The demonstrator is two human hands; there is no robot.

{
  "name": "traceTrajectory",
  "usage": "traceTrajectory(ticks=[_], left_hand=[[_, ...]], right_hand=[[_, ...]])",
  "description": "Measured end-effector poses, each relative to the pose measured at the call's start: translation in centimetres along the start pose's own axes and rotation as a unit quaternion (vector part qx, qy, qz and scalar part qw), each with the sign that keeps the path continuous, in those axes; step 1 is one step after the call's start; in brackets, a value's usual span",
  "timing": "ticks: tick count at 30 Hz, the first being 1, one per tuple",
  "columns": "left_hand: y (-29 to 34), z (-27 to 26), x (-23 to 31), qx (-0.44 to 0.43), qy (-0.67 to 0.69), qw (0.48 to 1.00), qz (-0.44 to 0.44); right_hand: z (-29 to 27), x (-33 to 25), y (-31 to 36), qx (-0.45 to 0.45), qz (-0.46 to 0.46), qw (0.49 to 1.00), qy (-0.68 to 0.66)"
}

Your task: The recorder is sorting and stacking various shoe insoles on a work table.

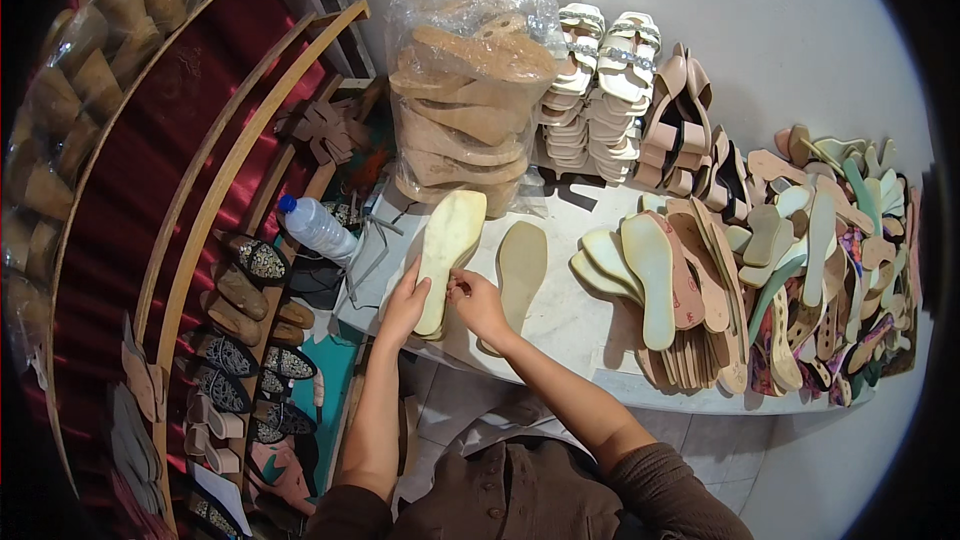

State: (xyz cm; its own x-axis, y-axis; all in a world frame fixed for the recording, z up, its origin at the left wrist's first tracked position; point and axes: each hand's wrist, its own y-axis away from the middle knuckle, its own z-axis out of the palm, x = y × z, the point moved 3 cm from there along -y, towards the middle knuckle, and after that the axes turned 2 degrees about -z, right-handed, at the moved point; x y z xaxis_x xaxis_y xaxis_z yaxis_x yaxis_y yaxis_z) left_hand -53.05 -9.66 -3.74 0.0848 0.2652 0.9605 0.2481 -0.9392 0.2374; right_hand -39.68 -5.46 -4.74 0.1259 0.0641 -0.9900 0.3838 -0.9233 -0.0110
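Note:
A pale yellow shoe insole (452, 240) stands tilted over the near left part of the white table. My left hand (405, 302) grips it by its left edge, thumb on the face and fingers behind. At its right edge, my right hand (478, 302) is closed with the fingers pinched together; whether they hold the edge or something small is hidden. An olive-beige insole (522, 270) lies flat on the table just right of the held one, partly under my right wrist.
Pale green and tan insoles (648, 265) lie stacked on the table (590, 225). A big heap of soles (810, 240) covers its right end. Behind are bagged wedge soles (470, 110), white sandals (625, 60) and a water bottle (315, 225). Shoe racks (215, 190) stand left.

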Motion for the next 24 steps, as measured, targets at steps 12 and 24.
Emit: traceTrajectory(ticks=[12, 24], left_hand=[[1.1, -0.7, 0.1, -0.004, -0.008, 1.000, -0.013], [-6.2, -1.0, 0.1, -0.006, 0.068, 0.997, -0.029]], right_hand=[[0.0, -1.0, 1.1, -0.008, -0.010, 1.000, 0.017], [-3.5, 2.9, -8.9, 0.117, -0.003, 0.986, -0.121]])
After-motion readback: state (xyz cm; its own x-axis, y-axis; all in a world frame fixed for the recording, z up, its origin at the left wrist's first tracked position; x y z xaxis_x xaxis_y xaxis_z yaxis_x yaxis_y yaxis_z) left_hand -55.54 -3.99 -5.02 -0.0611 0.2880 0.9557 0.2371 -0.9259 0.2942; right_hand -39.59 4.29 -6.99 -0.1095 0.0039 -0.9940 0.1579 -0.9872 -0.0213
